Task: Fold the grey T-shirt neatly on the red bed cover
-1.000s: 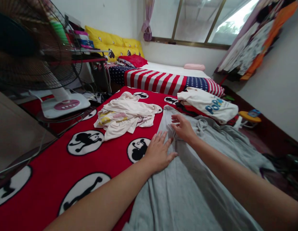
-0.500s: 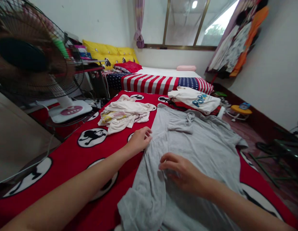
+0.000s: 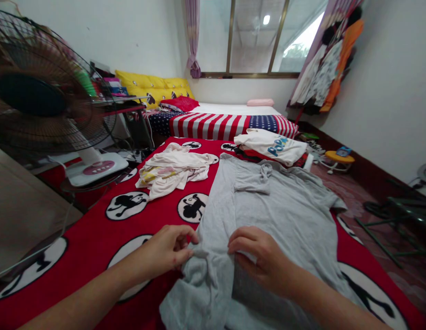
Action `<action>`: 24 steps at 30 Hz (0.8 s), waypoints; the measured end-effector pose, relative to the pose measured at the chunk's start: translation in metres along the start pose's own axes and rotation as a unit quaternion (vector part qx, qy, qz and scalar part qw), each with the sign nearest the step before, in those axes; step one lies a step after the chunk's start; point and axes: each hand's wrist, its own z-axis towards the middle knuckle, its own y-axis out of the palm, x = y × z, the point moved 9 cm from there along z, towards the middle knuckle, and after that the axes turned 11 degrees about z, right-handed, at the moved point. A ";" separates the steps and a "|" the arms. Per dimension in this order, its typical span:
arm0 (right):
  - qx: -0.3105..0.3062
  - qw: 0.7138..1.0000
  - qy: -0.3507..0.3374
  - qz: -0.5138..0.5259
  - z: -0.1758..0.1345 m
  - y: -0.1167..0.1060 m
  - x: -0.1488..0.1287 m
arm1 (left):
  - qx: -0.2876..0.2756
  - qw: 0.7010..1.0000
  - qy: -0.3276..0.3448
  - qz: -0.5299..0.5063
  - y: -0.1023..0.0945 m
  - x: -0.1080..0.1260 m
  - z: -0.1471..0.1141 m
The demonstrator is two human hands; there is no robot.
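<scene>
Pinched the edge of a light-grey cloth shirt (image 3: 284, 206), spread on a red monkey-print blanket (image 3: 91, 245), with the left hand (image 3: 169, 250), curled the right hand (image 3: 262, 254) over it in an unclear hold, and probably needed even tension against creases.

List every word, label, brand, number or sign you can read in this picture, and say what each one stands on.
"POP": blue letters on the white garment; what follows the second P is too unclear to read.
Pink panel on the fan's base: any markings are too small and blurred to read.
Coloured boxes behind the fan: any print is too small to read.
</scene>
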 end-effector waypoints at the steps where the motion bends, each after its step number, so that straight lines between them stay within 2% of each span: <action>1: -0.008 1.000 0.006 0.001 -0.002 0.002 0.001 | -0.012 1.000 -0.001 0.019 -0.001 0.001 0.000; 4: -0.042 0.999 0.022 0.001 -0.006 0.015 0.008 | -0.014 0.989 0.022 0.144 -0.010 0.019 0.009; 7: -0.044 0.998 0.041 0.025 -0.007 0.022 0.015 | 0.061 0.963 0.077 0.251 -0.026 0.060 0.038; 9: -0.038 0.997 0.056 0.041 -0.007 0.022 0.017 | 0.114 0.950 0.136 0.257 -0.030 0.093 0.068; 12: -0.036 0.995 0.074 0.057 -0.008 0.020 0.014 | 0.165 0.942 0.196 0.216 -0.023 0.127 0.124; 15: -0.013 0.994 0.087 0.070 -0.014 0.006 0.015 | 0.165 0.948 0.166 0.217 0.000 0.125 0.177; 17: 0.038 0.992 0.103 0.057 -0.023 -0.021 0.029 | 0.167 0.947 0.143 0.236 0.016 0.116 0.197; 20: 0.168 0.972 0.160 -0.034 -0.053 -0.095 0.073 | 0.194 0.934 0.151 0.261 0.029 0.108 0.204; 22: 0.281 0.921 0.223 -0.154 -0.089 -0.162 0.109 | 0.203 0.930 0.154 0.267 0.032 0.105 0.203; 23: 0.326 0.883 0.259 -0.217 -0.109 -0.193 0.126 | 0.203 0.929 0.152 0.268 0.032 0.105 0.202; 24: 0.366 0.833 0.311 -0.275 -0.132 -0.224 0.143 | 0.204 0.929 0.150 0.269 0.032 0.104 0.201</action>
